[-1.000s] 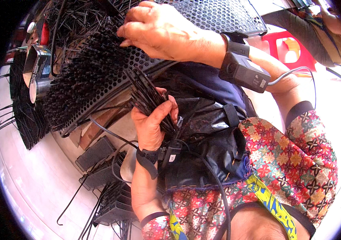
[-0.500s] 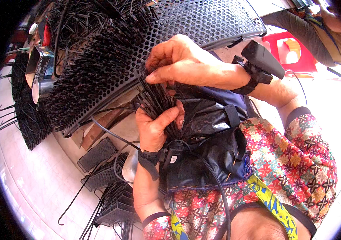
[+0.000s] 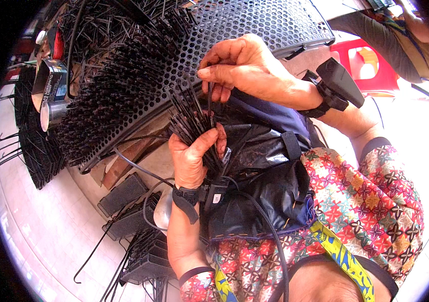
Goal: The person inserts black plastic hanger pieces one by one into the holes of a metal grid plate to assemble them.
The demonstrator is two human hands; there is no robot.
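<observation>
A bundle of thin black sticks (image 3: 186,113) is gripped in my left hand (image 3: 191,158), its upper ends fanned out and its lower ends against my palm. Above the bundle, my right hand (image 3: 242,70) has its thumb and fingers pinched on one black stick (image 3: 210,98), which stands upright at the bundle's right side. Just beyond both hands lies a black perforated tray (image 3: 254,25) full of round holes. Many black sticks (image 3: 119,90) stand close together in the holes of its left part.
Loose black sticks (image 3: 103,35) lie heaped behind the tray. At the left are a metal can (image 3: 52,115) and a printed box (image 3: 51,80). Black racks (image 3: 144,261) with hooked rods stand on the floor at lower left. A red plastic stool (image 3: 370,68) and another person's legs (image 3: 375,40) are at upper right.
My right hand has lifted up and to the right, drawing a stick away from the bundle's top. The left hand keeps hold of the bundle, whose ends now fan wider.
</observation>
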